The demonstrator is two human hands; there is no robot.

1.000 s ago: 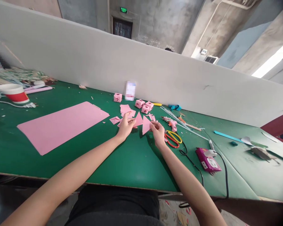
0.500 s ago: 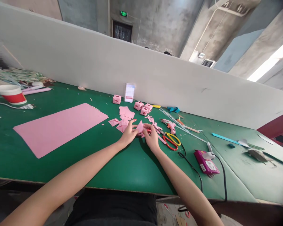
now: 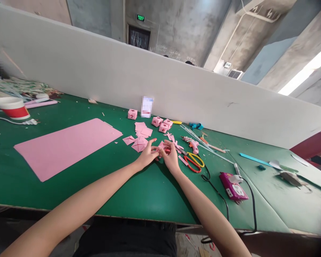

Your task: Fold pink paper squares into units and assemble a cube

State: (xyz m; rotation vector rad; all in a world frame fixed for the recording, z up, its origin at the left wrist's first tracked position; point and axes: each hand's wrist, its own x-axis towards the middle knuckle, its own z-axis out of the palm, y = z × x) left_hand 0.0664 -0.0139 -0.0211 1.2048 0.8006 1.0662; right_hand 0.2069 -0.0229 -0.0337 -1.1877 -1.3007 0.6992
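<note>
Both hands meet on the green surface (image 3: 149,189), pressing a small pink paper piece (image 3: 162,146) flat btwn them; left hand (image 3: 147,156) has fingers curled low onto the piece's left edge, right hand (image 3: 170,157) fingers bent down on its right part, so each hand is closed down on the paper, not spread; the piece is mostly hidden under the fingers, exact fold can't be told. Taking that piece as landmark: folded pink squares (image 3: 139,144) lie just left of it; a big pink sheet (image 3: 66,146) lies well left; scissors w/ red and yellow handles (image 3: 194,161) just right; small pink paper cubes (image 3: 160,124) beyond it, near the white partition (image 3: 123,78); pink glue gun (image 3: 192,142) right and beyond; red cup (image 3: 12,107) far left.
</note>
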